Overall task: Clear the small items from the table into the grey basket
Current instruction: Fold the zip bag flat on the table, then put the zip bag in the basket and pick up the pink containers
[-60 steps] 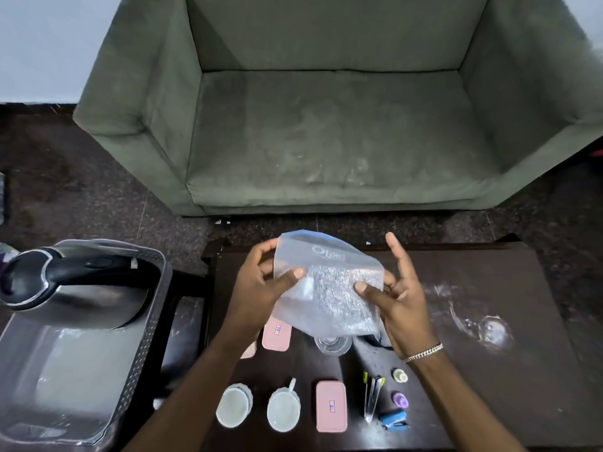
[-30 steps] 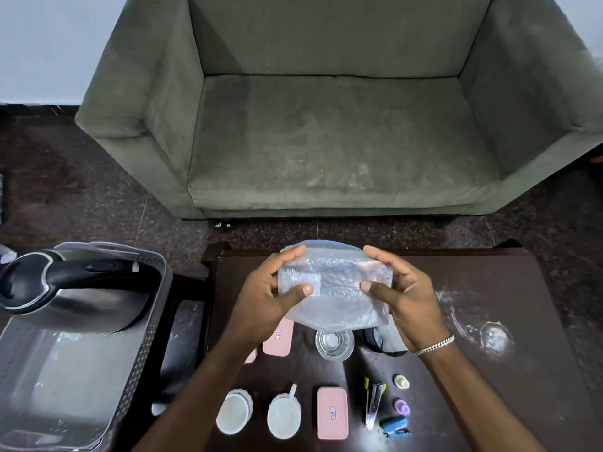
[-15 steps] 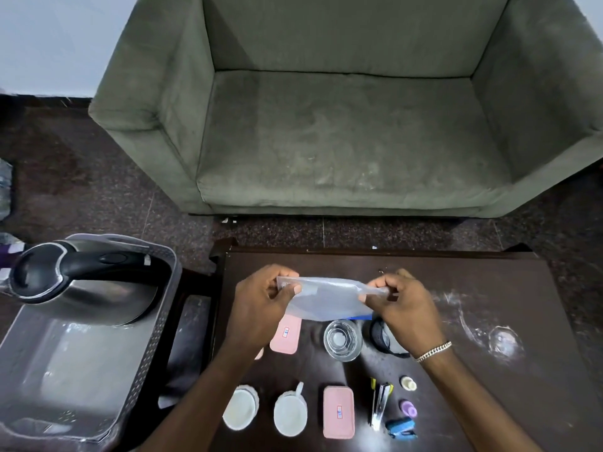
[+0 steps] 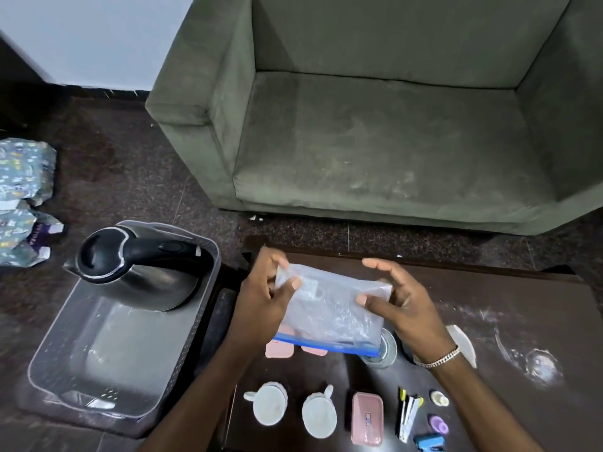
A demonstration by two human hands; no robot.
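Note:
Above the dark table [image 4: 509, 308] I hold a clear zip bag [image 4: 329, 311] with a blue seal strip along its near edge. My left hand [image 4: 264, 298] pinches its left end and my right hand [image 4: 401, 305] grips its right end. The grey basket [image 4: 107, 350] stands on the floor to the left with a steel kettle [image 4: 137, 272] in its far end. On the table's near part lie two white cups [image 4: 269, 402], a pink case [image 4: 367, 419], tweezers [image 4: 408, 419], a blue stapler [image 4: 429, 443] and small caps [image 4: 439, 424]. A glass [image 4: 385, 349] and pink cases [image 4: 277, 350] sit partly hidden under the bag.
A green sofa [image 4: 375, 125] stands beyond the table. Patterned packets [image 4: 23, 197] lie on the dark floor at far left. A white piece [image 4: 463, 344] and dusty smears [image 4: 538, 367] mark the table's right side.
The bag, pulled flat and edge-on half a second ago, is now tilted with its blue seal toward me. The view has swung left, and both hands still hold the bag.

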